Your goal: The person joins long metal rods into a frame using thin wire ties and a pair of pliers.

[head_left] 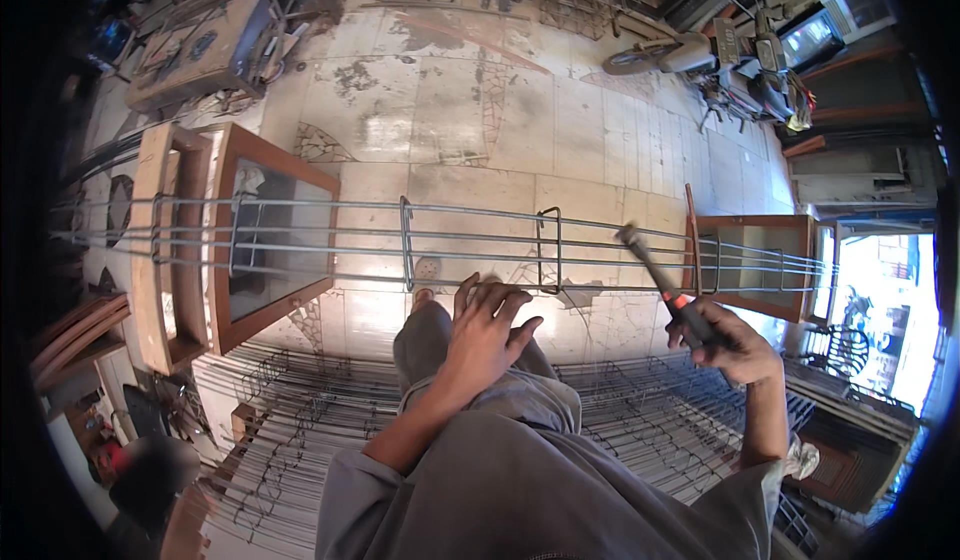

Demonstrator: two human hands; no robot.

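Note:
A long steel rebar cage (pixel 470 231) runs from left to right in front of me, with thin lengthwise bars through rectangular stirrups. One stirrup (pixel 407 244) stands left of my knees and another stirrup (pixel 549 250) just right of them. My left hand (pixel 485 325) is over my lap at the cage's near side, fingers apart and loosely bent; nothing shows in it. In my right hand (pixel 735 340) is a hammer (pixel 652 270) with a grey shank and a black-and-orange grip. Its small blurred head points away from me, over the cage's bars.
Wooden frames with dark panels (pixel 228 240) support the cage at left, and a similar wooden frame (pixel 790 260) does at right. Stacked rebar cages (pixel 290 410) lie beside and behind my legs. A motorcycle (pixel 720 65) stands far right, a cluttered workbench (pixel 200 50) far left.

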